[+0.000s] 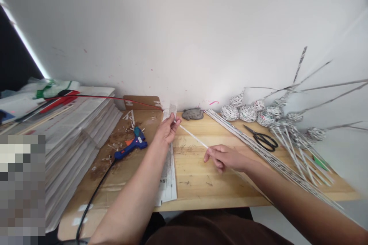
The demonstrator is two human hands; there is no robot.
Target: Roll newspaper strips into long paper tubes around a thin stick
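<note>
A thin rolled newspaper stick [193,135] slants between my two hands over the wooden tabletop. My left hand [168,128] pinches its upper end, where a flat, unrolled piece of newsprint [172,110] sticks up past the fingers. Around the stick's lower end my right hand [221,157] is closed, thumb and fingers together. Under my left forearm lie several flat newspaper strips [169,176]. A grey lump like clay [192,113] sits at the wall, to the right of my left hand.
At left, a tall newspaper stack [97,122] stands beside cardboard [112,183] carrying a blue glue gun [132,147] with a black cord. On the right are long paper sticks [247,141], black scissors [263,139] and several woven paper gourd shapes [247,113] against the wall.
</note>
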